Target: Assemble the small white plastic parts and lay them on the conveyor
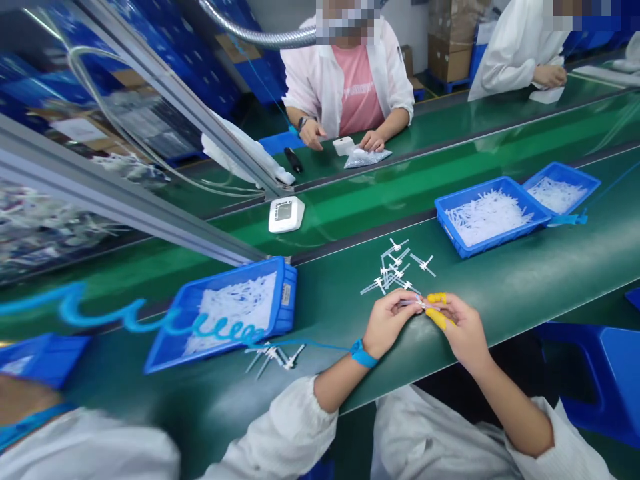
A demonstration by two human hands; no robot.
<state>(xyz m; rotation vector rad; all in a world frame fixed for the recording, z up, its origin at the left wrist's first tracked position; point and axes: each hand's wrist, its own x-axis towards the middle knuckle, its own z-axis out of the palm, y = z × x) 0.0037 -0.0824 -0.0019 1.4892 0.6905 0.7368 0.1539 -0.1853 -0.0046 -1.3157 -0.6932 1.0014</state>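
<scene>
My left hand [390, 321] and my right hand [457, 323] meet over the green work surface [500, 287], both pinched on a small white plastic part [417, 303]. Yellow finger cots cover my right fingertips. A blue wrist strap [363, 353] circles my left wrist, its coiled blue cord [150, 320] running off to the left. Just beyond my hands lies a loose heap of the same white parts [397, 267]. A few more white parts [273, 357] lie near my left forearm.
Blue trays of white parts stand at left [285, 300] and at right [500, 217], [563, 189]. A white device [286, 215] sits on the green belt. Across the belt, a person in a white coat handles a small bag [365, 158]; another works at far right. A blue stool [605, 373] stands beside me.
</scene>
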